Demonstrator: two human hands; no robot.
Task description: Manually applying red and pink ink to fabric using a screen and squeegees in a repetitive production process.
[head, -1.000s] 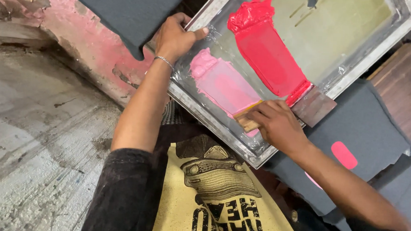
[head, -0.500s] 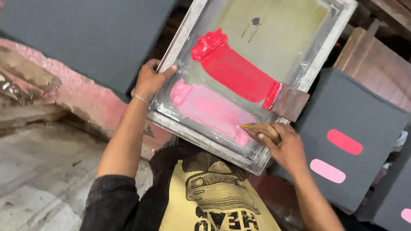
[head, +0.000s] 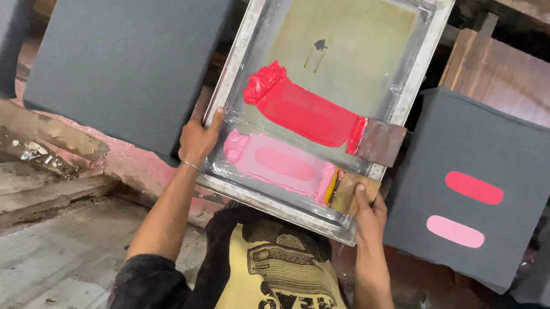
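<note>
I have carried the printing frame (head: pixel 327 107) leftward, off the grey cloth panel (head: pixel 474 184) now showing two fresh bars. My left hand (head: pixel 197 138) grips its edge; my right hand (head: pixel 366 209) pinches the wooden squeegee (head: pixel 348 193).

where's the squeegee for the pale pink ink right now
The small wooden squeegee lies at the metal-framed screen's lower right corner, under the right hand, beside the pale pink ink.
</note>
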